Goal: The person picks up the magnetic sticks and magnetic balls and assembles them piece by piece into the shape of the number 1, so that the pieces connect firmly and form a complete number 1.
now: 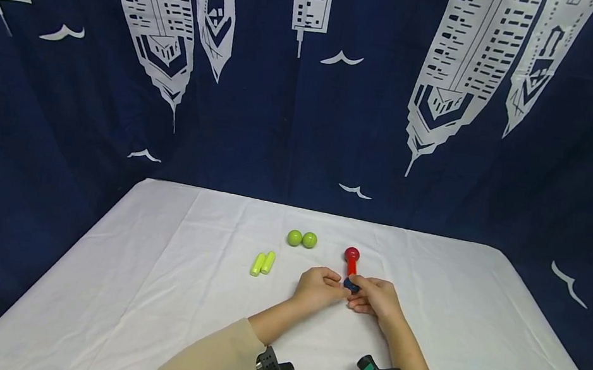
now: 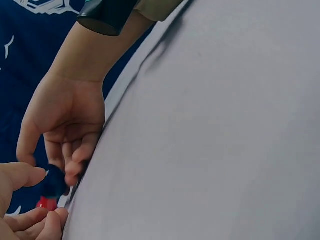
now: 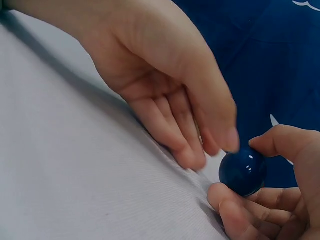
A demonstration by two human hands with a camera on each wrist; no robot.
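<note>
In the head view, a red rod (image 1: 351, 267) has a red ball (image 1: 352, 255) at its far end and a shiny blue ball (image 1: 352, 285) at its near end, in one line. My right hand (image 1: 378, 298) pinches the blue ball between thumb and fingers, clearest in the right wrist view, where the blue ball (image 3: 243, 171) hides the rod. My left hand (image 1: 317, 292) is close at the left, its thumb and fingers apart around the blue ball's side. Its fingertips (image 3: 231, 141) reach the ball's edge in the right wrist view; whether they touch is unclear.
Two green balls (image 1: 295, 238) sit side by side farther back on the white tablecloth (image 1: 171, 294). Two short yellow-green rods (image 1: 258, 264) lie left of my hands. Behind the table hangs a dark blue curtain (image 1: 292, 133) printed with white buildings.
</note>
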